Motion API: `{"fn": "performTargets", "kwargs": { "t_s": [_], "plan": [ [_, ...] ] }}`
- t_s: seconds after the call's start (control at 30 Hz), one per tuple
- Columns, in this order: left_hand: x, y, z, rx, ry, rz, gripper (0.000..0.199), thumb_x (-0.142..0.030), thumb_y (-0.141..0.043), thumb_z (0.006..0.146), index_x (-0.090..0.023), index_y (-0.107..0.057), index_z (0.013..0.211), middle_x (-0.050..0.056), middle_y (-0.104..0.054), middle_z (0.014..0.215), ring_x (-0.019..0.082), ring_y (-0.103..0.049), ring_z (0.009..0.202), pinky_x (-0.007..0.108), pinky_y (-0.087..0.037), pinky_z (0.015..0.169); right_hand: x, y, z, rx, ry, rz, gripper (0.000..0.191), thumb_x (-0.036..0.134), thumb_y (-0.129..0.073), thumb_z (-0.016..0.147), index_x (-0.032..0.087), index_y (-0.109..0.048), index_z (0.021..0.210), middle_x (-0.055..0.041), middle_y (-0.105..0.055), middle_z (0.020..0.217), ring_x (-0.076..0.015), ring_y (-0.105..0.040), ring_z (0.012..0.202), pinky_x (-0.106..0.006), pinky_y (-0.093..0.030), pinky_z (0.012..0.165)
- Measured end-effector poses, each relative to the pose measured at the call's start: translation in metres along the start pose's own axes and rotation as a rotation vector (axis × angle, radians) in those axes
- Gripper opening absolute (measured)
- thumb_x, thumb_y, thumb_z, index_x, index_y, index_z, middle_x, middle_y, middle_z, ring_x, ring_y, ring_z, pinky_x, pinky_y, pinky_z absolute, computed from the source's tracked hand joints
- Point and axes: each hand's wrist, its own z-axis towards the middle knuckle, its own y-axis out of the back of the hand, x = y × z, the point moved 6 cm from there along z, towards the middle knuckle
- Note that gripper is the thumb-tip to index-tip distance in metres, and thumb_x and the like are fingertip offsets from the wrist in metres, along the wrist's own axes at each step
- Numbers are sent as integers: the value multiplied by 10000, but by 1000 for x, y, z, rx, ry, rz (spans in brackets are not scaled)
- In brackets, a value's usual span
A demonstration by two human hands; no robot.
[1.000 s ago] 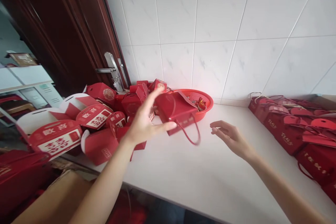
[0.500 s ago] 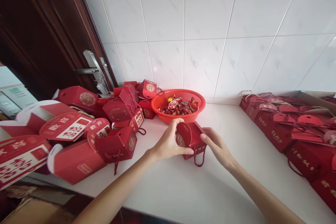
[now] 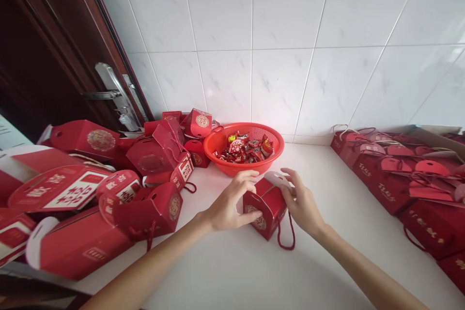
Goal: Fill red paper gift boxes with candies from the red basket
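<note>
On the white table (image 3: 323,164), as the head view shows, one red box (image 3: 271,203) stands between the two hands, just before the orange basket (image 3: 243,168) of wrapped sweets (image 3: 250,149). The left hand (image 3: 228,206) is half curled, its thumb against the printed side; whether it grips, I cannot tell. The right hand (image 3: 303,206) has the pale flap (image 3: 276,178) between thumb and fingers, nearly closed.

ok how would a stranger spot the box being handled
On the white table, find the basket of sweets. The red box sits in front of it. Unlike boxes crowded to either side, it stands apart between left hand and right hand.
</note>
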Motion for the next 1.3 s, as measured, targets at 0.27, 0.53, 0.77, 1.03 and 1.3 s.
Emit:
{"fn": "performTargets", "kwargs": {
  "t_s": [0.27,0.53,0.77,1.03,1.3],
  "plan": [
    [-12,10,2,-103,-194,184,132,-93,-588,843,-214,-616,797,57,-625,1041,158,-647,883,299,-555,822,31,-19,16,35,542,-368,359,55,-337,941,236,-598,1110,-152,-560,1354,-247,-649,1095,-401,-582,852],
    [-16,5,11,61,-239,51,265,-353,-647,862,-195,-577,661,43,-721,864,156,-592,730,334,-470,765,39,-31,25,127,723,-392,319,-29,-412,864,204,-627,828,-117,-624,1234,-225,-637,1010,-379,-560,823],
    [-15,-3,36,323,-58,-87,260,-270,-596,900,-184,-628,656,11,-724,742,133,-594,671,289,-450,712,38,-32,27,153,746,-410,324,-8,-424,875,194,-677,860,-138,-616,1255,-224,-623,971,-387,-554,810],
    [-19,10,49,491,67,167,228,-375,-821,719,-199,-676,720,-30,-657,684,166,-577,749,296,-435,790,36,-39,26,388,622,-591,370,-37,-465,828,206,-706,968,-126,-600,1135,-226,-585,937,-392,-514,836],
    [-22,30,45,493,137,417,390,-569,-797,697,-197,-686,737,3,-623,761,189,-558,771,344,-452,851,40,-46,21,477,576,-665,479,-46,-472,752,204,-657,1116,-81,-548,952,-208,-544,821,-381,-489,818]
  ]
}}
